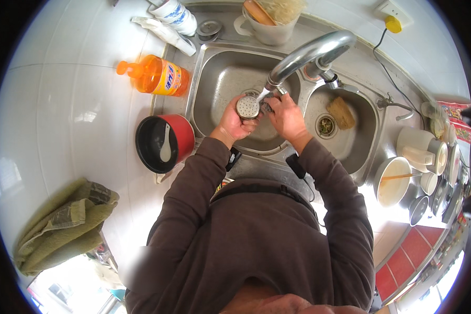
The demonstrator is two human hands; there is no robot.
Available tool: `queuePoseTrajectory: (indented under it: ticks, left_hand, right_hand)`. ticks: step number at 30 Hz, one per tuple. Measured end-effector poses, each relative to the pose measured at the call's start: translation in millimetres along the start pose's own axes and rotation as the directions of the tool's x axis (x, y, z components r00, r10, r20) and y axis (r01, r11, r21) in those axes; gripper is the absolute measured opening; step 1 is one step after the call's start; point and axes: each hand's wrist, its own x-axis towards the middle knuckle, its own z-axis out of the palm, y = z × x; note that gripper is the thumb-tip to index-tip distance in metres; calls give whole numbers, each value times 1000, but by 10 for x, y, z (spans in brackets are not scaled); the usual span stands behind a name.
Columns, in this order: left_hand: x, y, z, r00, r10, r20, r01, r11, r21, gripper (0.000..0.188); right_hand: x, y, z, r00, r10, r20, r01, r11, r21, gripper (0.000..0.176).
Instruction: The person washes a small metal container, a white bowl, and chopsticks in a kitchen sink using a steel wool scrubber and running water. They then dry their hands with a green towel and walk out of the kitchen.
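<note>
Over the left basin of a double stainless-steel sink (219,82), my left hand (233,119) holds a round metal piece with small holes (247,107), its perforated face turned up. Water runs from the curved chrome faucet (314,51) beside that piece. My right hand (286,117) is at the stream, its fingers closed on a dark, wet scrubber-like thing (266,106), partly hidden by the fingers and water. Whether the scrubber touches the metal piece is hard to tell.
Left of the sink are an orange soap bottle (161,76) and a red pot (184,135) with a white spoon. A brown sponge (340,113) lies in the right basin by its drain strainer (326,126). Bowls (392,182) stand at right; a mug (272,31) stands behind.
</note>
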Motion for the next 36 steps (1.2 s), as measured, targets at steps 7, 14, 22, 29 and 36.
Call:
queuePoseTrajectory:
  ticks: [7, 14, 22, 29, 36]
  left_hand:
    - [22, 129, 178, 970, 195, -144, -169, 970, 175, 48]
    - [82, 0, 242, 895, 266, -356, -201, 957, 209, 34]
    - [18, 92, 7, 995, 97, -26, -92, 986, 135, 36]
    - [-28, 57, 201, 911, 292, -292, -143, 886, 441, 44]
    - [38, -26, 123, 697, 714, 56, 47, -123, 991, 80]
  right_hand:
    - [0, -52, -19, 970, 66, -232, 3, 959, 284, 27]
    - [-72, -264, -139, 964, -133, -231, 185, 958, 220, 37]
    - [131, 67, 67, 969, 213, -128, -173, 948, 269, 33]
    - [-46, 409, -1, 927, 365, -81, -302, 858, 415, 29]
    - [-58, 604, -55, 857, 515, -8, -432, 727, 534, 34]
